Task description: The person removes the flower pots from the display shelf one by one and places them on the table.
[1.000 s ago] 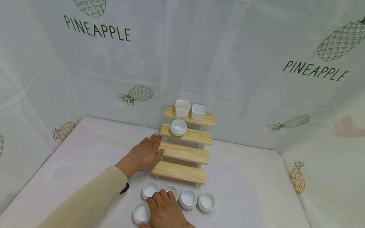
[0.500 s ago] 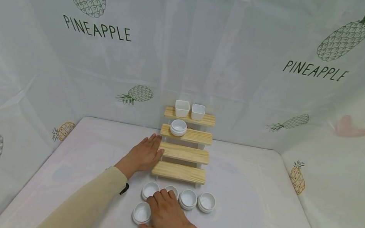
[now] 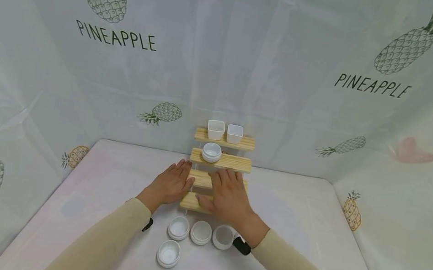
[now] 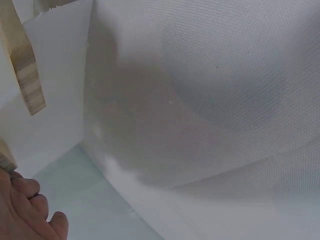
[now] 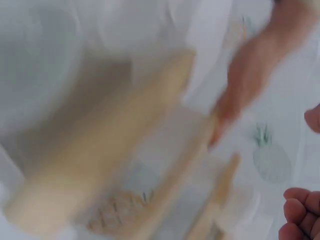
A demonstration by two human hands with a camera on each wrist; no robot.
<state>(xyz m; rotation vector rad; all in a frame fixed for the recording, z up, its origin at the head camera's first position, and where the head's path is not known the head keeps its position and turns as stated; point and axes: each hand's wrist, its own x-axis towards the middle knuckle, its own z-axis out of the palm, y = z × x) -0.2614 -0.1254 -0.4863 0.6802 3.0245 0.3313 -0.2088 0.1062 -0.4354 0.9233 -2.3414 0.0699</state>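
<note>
A stepped wooden shelf (image 3: 229,161) stands at the table's middle, with pale planks and light supports. My left hand (image 3: 168,183) lies with straight fingers along the shelf's left side; in the left wrist view its fingers (image 4: 35,200) are beside a plank end. Over the lower planks reaches my right hand (image 3: 230,197), thumb spread from the fingers. Its palm side is hidden from the head camera. The right wrist view is blurred, showing only the thumb (image 5: 313,119) and fingertips (image 5: 300,212) at the edge. Whether it holds anything cannot be seen.
White round cups, a left one (image 3: 178,228), a middle one (image 3: 201,233) and a right one (image 3: 223,237), line up before the shelf. Another round cup (image 3: 168,253) stands nearer. A round cup (image 3: 212,152) and two square cups (image 3: 216,130) occupy upper planks.
My right hand has moved forward from the cups on the table to over the lower planks. The rightmost cup is now hidden behind its wrist. The left hand stays put.
</note>
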